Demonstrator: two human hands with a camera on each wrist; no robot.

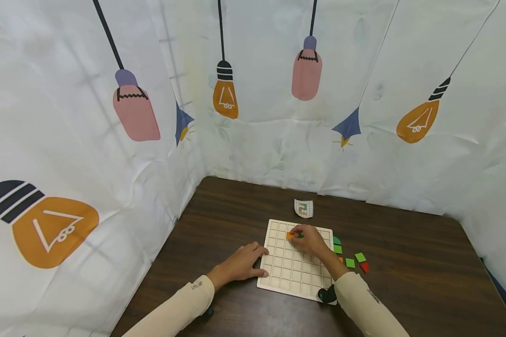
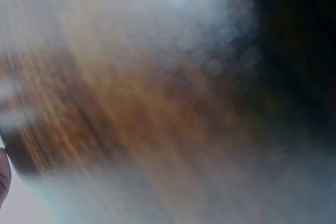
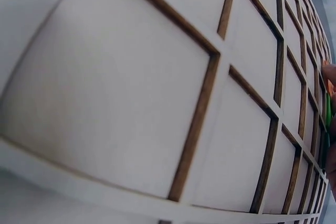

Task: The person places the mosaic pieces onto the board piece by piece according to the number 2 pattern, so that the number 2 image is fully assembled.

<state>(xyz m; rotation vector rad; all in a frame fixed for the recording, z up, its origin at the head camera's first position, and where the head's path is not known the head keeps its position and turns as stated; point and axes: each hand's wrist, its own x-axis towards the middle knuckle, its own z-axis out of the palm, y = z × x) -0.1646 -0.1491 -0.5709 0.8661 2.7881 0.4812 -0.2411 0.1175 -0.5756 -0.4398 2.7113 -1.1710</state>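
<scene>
A pale wooden board point(image 1: 284, 271) with a grid of square recesses lies on the dark table. My right hand point(image 1: 312, 241) reaches over its far part, with thumb and fingertips pinching a small orange tile point(image 1: 289, 236) at the grid. Just beside it a green tile point(image 1: 301, 236) shows partly under the fingers. The right wrist view has the grid close up, with fingers point(image 3: 331, 72) at the far right edge. My left hand point(image 1: 244, 263) rests at the board's left edge, fingers spread. Mostly blurred table fills the left wrist view.
Right of the board lie several loose tiles, among them a green square point(image 1: 350, 263), a red piece point(image 1: 364, 267) and a dark green rounded piece point(image 1: 336, 240). A small paper card point(image 1: 304, 208) with a coloured grid pattern lies behind the board. White printed curtains point(image 1: 253, 150) hang behind the table.
</scene>
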